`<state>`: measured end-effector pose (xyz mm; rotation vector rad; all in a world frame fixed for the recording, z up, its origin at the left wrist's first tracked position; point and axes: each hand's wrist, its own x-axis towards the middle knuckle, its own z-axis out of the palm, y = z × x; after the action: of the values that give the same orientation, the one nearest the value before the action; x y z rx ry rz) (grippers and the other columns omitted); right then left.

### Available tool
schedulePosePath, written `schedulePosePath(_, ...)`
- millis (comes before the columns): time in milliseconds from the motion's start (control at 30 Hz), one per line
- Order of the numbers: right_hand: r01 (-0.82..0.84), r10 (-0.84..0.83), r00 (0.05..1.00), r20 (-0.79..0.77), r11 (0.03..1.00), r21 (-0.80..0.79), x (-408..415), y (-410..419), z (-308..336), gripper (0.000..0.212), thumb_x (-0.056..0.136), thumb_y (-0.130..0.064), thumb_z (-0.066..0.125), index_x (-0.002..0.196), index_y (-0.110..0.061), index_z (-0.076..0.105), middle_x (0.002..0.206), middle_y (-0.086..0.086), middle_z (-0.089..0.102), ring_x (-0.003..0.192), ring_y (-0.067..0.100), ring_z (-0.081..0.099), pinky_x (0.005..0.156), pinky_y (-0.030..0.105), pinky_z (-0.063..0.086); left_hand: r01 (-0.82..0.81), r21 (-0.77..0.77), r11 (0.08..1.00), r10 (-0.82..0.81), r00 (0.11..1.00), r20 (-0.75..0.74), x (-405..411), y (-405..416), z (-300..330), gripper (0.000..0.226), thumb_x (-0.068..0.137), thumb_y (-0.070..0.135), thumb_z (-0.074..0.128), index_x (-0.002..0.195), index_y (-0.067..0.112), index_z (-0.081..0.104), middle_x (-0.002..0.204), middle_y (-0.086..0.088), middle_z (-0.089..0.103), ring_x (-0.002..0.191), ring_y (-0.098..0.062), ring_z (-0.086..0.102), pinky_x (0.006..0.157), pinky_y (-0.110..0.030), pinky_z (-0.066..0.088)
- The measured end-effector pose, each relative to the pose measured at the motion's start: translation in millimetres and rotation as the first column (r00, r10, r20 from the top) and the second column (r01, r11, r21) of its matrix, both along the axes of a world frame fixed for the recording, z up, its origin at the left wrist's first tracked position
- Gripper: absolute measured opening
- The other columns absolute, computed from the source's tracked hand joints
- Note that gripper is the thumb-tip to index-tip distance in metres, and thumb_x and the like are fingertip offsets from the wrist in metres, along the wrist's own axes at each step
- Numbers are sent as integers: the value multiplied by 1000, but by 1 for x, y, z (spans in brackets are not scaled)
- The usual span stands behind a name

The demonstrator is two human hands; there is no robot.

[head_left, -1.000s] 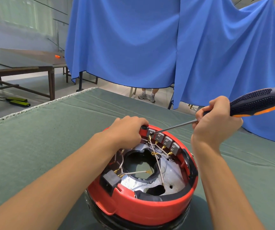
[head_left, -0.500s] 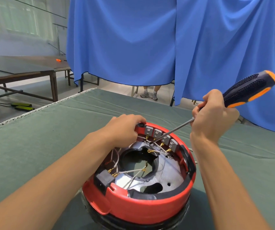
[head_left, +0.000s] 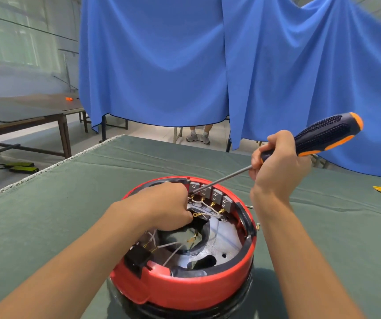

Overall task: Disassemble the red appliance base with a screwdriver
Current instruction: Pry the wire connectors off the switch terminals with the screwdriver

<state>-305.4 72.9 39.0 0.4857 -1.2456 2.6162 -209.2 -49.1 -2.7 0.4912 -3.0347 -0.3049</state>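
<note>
Two hands are engaged: the screwdriver (head_left: 277,155) is gripped at its handle by the right hand (head_left: 279,166), tip at the red appliance base's (head_left: 185,288) 12 o'clock rim; wiring inside is held by the left hand (head_left: 166,206). Rigid shell, centred on the desk (head_left: 47,215); fragile wiring is judged best avoided.

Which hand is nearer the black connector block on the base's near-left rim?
Left. The left hand reaches inside the base, just beyond the black connector block; the right hand is raised past the far rim, gripping the screwdriver.

Right hand (head_left: 279,166) around screwdriver (head_left: 300,148), tip by grey switches (head_left: 210,194) inside red base (head_left: 185,286); left hand (head_left: 164,206) among wires (head_left: 205,207).
</note>
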Motion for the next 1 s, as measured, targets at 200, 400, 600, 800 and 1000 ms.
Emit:
schedulePosePath(200, -17, 15, 998, 60, 999, 37, 5, -1, -17, 31, 63, -17, 52, 35, -20, 39, 37, -2, 33, 31, 16, 32, 40, 16, 22, -67, -159, 985, 82, 993, 89, 7, 13, -12, 41, 81, 48, 57, 58, 18, 43, 59, 8, 41, 70, -22, 48, 57, -30, 30)
schedulePosePath(400, -8, 2, 994, 112, 999, 49, 9, 3, -29, 25, 65, -19, 54, 45, -14, 40, 35, -1, 36, 33, 15, 32, 38, 16, 22, -41, -187, 981, 43, 999, 12, 3, 16, -17, 23, 74, 41, 64, 87, 23, 70, 82, 3, 66, 82, -22, 61, 62, -29, 34)
schedulePosePath(600, 17, -18, 988, 156, 1000, 13, 5, 7, -30, 43, 75, -12, 55, 35, -21, 41, 36, 0, 37, 32, 15, 34, 40, 14, 24, -132, 22, 991, 133, 986, -99, 3, 8, -9, 17, 72, 36, 63, 80, 23, 72, 78, 5, 69, 80, -17, 62, 60, -27, 36)
schedulePosePath(800, 78, -71, 989, 129, 996, -46, 3, 12, -16, 40, 75, -15, 55, 37, -20, 44, 35, 1, 44, 33, 15, 34, 38, 14, 23, -162, 384, 909, 275, 925, -261, 8, -11, 5, 25, 77, 30, 61, 60, 12, 65, 47, 5, 51, 53, -17, 49, 57, -25, 37)
schedulePosePath(1000, 122, -101, 987, -125, 978, 168, 12, 11, -14, 28, 85, -20, 69, 59, -22, 60, 54, -1, 66, 33, 12, 48, 41, 21, 43, 63, 577, 814, 347, 744, -571, 5, -3, 5, 23, 85, 17, 62, 62, 15, 62, 47, 11, 52, 43, 0, 45, 50, -20, 36)
